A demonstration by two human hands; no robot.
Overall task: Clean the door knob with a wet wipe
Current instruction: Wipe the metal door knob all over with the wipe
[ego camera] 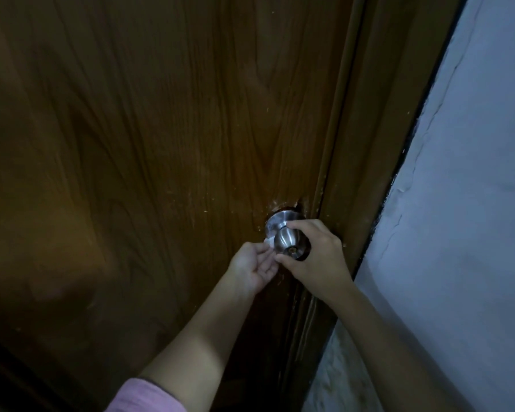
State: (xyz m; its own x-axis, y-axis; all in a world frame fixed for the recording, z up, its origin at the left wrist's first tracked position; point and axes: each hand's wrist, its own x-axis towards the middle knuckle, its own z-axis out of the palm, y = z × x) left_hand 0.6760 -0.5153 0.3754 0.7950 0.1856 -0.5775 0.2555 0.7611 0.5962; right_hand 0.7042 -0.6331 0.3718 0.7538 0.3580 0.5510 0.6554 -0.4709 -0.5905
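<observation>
2 hands work the door knob (290, 244) near the door's (161, 144) right edge: left hand (254, 267) pinches the wet wipe (269, 241) against its left side; right hand (315, 254) cups its right side, equally near.

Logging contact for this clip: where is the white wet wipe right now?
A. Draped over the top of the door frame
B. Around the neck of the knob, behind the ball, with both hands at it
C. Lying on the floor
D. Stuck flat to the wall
B: the wet wipe shows behind the door knob, with the left hand and right hand at it.
</observation>
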